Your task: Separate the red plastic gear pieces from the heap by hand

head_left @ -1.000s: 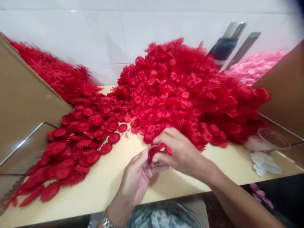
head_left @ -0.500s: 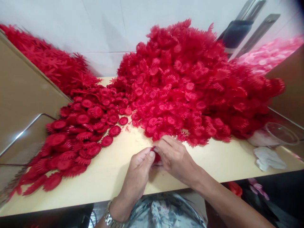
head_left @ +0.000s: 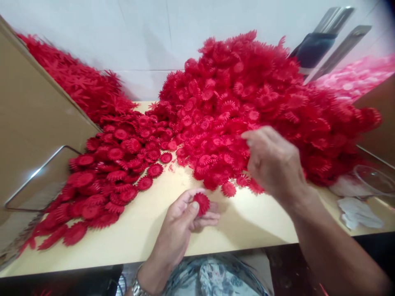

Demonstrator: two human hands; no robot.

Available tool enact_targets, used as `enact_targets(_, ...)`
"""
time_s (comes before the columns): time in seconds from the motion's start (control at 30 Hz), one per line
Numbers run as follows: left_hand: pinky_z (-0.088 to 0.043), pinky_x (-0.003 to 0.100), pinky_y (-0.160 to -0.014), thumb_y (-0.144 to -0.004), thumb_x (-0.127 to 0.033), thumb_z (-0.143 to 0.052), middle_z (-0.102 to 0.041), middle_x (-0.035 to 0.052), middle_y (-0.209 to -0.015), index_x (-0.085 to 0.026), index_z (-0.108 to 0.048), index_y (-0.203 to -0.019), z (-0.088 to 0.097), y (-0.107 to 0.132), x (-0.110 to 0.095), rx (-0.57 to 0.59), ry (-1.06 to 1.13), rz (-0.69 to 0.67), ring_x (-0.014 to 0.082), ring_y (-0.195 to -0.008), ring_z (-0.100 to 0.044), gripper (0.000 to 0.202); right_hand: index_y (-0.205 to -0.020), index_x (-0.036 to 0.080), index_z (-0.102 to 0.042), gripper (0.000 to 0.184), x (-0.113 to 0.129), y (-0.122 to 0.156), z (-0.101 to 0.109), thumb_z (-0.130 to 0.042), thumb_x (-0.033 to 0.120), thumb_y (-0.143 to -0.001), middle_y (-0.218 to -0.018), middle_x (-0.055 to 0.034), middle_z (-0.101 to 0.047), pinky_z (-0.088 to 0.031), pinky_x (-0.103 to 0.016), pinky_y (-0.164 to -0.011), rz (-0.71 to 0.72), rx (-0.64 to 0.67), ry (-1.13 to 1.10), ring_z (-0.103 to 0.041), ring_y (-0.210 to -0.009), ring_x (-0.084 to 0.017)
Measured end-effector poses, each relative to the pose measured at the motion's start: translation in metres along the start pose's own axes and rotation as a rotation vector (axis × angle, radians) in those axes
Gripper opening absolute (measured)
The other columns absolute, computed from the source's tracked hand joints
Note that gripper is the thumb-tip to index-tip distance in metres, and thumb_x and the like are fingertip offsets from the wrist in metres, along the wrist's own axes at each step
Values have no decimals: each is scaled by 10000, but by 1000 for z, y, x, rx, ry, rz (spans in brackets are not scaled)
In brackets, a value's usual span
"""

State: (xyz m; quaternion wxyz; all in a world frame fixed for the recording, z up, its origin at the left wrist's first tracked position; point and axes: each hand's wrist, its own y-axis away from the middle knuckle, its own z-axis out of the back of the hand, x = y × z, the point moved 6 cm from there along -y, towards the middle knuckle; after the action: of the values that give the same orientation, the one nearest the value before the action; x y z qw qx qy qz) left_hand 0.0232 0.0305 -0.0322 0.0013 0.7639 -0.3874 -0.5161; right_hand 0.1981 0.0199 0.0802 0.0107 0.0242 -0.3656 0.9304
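Note:
Between the thumb and fingers of my left hand (head_left: 182,216) is a small round red flower piece (head_left: 201,204) with a toothed edge, its face turned up. The hand is just above the bare front of the table. My right hand (head_left: 273,162) is over the front of the large pile of red flower pieces (head_left: 228,123). It is blurred, with the index finger pointing left and the other fingers mostly hidden beneath, so I cannot make out anything in them.
A second heap of thicker red flower discs (head_left: 108,176) spreads at the left, beside a cardboard panel (head_left: 40,115). Pink pieces (head_left: 354,78) lie at the far right. A metal tool with a dark wrap (head_left: 317,47) leans by the wall. A crumpled white cloth (head_left: 359,213) lies near the right front edge.
My right hand has left the flower piece and moved up and right to the large pile. My left hand keeps the piece, now in plain sight. The view has shifted slightly.

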Motion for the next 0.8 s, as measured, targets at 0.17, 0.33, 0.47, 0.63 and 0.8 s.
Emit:
enact_targets(0.17, -539, 305, -667, -801, -226, -552, -690, 148, -953, -110, -582, -864, -2, -3, -2, 63, 106, 44, 210, -695, -687, 136, -801, 125, -612, 205, -59, -43, -8, -429, 38, -769, -839, -112, -554, -366, -330, -661, -76, 36, 220, -496, -816, -191)
enact_targets(0.33, -543, 298, -628, -808, -225, -540, -696, 151, -895, -69, -630, -866, 0, -7, 0, 54, 114, 36, 200, -641, -679, 189, -788, 155, -620, 150, -41, -33, -1, -476, 128, -818, -869, -108, -601, -382, -400, -783, -19, 25, 81, -514, -867, -224)
enact_targets(0.47, -539, 301, -620, -756, -229, -615, -700, 105, -754, -77, -653, -897, -2, -7, 1, 40, 119, 42, 193, -621, -667, 211, -801, 185, -595, 66, 27, 8, -8, -613, 244, -778, -766, -34, -589, -438, -293, -668, 64, 266, -442, -523, -720, -159)
enact_targets(0.63, -535, 294, -639, -782, -211, -591, -698, 78, -739, -109, -681, -932, -11, -5, 5, 142, 82, 30, 168, -640, -648, 203, -804, 173, -560, 77, 66, 50, -38, -596, 118, -764, -715, 1, -515, -378, -221, -562, -22, 543, -761, -473, -665, -118)
enact_targets(0.8, -531, 288, -670, -777, -231, -616, -702, 97, -861, -111, -692, -927, -13, -5, 6, 152, -121, -30, 184, -721, -652, 207, -743, 175, -530, 165, 55, 60, -44, -542, 13, -716, -675, 24, -507, -357, -207, -561, -198, 513, -889, -468, -647, -105)
